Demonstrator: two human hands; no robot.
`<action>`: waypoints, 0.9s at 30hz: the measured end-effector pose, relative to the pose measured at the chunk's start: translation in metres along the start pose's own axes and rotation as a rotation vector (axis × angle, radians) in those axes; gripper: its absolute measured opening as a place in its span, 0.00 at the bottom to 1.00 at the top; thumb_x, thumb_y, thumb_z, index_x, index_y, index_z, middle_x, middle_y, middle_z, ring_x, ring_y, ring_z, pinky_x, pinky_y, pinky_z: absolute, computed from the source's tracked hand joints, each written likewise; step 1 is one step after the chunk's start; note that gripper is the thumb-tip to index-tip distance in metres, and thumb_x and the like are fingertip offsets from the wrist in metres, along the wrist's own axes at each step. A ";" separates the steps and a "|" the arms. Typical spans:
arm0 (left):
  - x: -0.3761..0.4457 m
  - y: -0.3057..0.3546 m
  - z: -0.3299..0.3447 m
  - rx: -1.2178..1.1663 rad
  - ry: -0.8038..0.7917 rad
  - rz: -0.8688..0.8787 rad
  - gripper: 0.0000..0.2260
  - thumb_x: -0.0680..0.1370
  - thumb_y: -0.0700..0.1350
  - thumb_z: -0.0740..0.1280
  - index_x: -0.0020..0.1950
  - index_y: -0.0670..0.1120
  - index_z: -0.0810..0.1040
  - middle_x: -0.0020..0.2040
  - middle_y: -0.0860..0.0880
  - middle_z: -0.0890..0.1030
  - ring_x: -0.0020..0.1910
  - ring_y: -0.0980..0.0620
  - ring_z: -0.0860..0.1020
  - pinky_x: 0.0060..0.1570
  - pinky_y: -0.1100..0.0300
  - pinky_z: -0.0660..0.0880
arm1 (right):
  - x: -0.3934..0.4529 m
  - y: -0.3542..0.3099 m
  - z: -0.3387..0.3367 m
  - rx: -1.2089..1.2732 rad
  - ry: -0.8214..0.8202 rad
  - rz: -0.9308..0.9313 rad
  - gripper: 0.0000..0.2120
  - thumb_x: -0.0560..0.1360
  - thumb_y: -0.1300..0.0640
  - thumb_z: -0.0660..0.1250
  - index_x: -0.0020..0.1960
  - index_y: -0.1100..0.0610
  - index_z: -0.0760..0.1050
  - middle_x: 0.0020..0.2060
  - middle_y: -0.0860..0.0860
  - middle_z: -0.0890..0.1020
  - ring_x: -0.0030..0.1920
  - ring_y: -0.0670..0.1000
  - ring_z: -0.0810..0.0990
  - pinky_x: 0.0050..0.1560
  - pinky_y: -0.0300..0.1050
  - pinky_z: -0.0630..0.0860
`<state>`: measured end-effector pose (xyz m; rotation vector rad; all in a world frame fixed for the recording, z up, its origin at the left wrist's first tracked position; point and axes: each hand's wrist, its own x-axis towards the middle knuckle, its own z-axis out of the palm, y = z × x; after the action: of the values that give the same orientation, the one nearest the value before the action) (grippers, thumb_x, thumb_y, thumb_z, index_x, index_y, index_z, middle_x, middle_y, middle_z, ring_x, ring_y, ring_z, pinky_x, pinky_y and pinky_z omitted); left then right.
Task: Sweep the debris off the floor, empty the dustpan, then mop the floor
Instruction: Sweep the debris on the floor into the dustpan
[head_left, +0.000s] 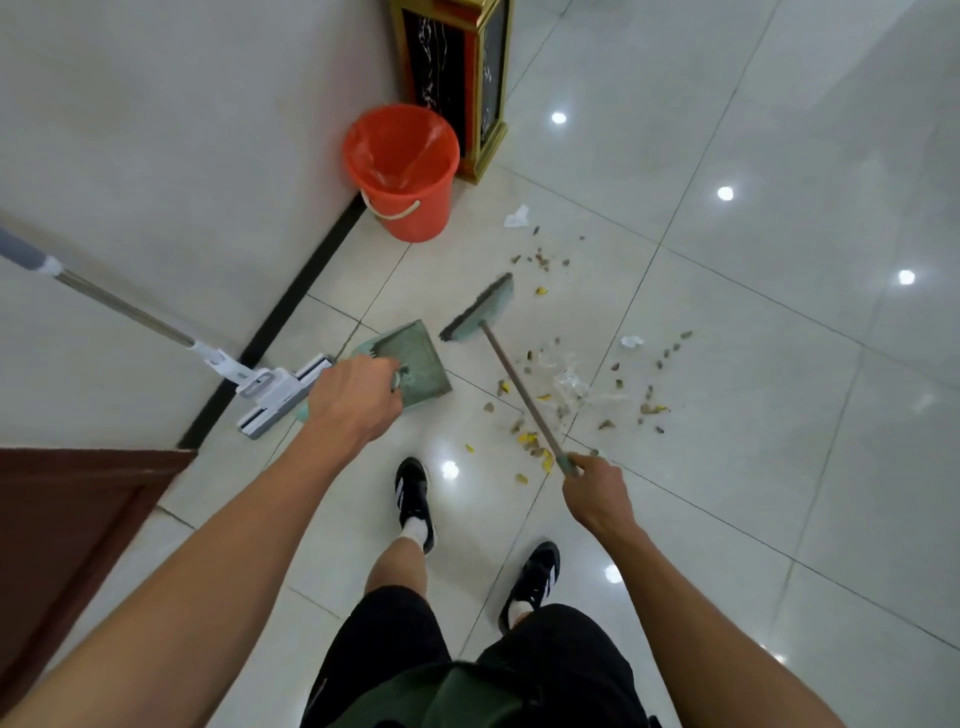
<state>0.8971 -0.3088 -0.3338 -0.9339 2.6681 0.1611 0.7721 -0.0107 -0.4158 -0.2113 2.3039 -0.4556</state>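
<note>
Overhead, left hand grips the dustpan handle; right hand clasps the light, stiff broom at its handle's top end. Loose debris litters the floor mid-tile, likely light.

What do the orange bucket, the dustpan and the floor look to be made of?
Orange bucket: likely plastic, smooth, with a thin clear liner. Dustpan: probably matte green plastic, scuffed. Floor: glossy pale tiles, mirroring ceiling lights, with grout lines.

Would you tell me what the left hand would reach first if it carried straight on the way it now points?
The left hand points up the picture, so it would probably first meet the dustpan it already grips; beyond that, the red bucket, though depth is unclear.
</note>
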 end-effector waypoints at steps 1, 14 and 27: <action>0.014 -0.011 -0.002 0.003 -0.010 0.011 0.08 0.77 0.48 0.65 0.52 0.49 0.81 0.44 0.44 0.81 0.40 0.41 0.80 0.36 0.55 0.68 | 0.008 -0.014 0.004 0.015 0.010 0.012 0.19 0.77 0.60 0.60 0.65 0.51 0.80 0.42 0.50 0.79 0.41 0.54 0.81 0.44 0.52 0.82; 0.160 -0.071 -0.027 -0.012 -0.114 0.121 0.09 0.79 0.49 0.60 0.55 0.50 0.77 0.50 0.46 0.82 0.45 0.45 0.80 0.42 0.56 0.74 | 0.117 -0.146 0.024 0.260 0.114 0.117 0.18 0.81 0.51 0.62 0.69 0.54 0.76 0.46 0.54 0.85 0.36 0.52 0.82 0.38 0.49 0.82; 0.211 -0.050 -0.027 -0.079 -0.070 0.096 0.07 0.79 0.51 0.64 0.52 0.51 0.79 0.42 0.48 0.81 0.39 0.46 0.78 0.39 0.55 0.73 | 0.223 -0.207 0.004 0.465 0.168 0.164 0.15 0.80 0.50 0.62 0.61 0.54 0.81 0.35 0.54 0.83 0.27 0.52 0.78 0.23 0.43 0.77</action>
<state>0.7655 -0.4776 -0.3771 -0.8085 2.6596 0.3174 0.6224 -0.2663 -0.4858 0.2516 2.2784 -0.9323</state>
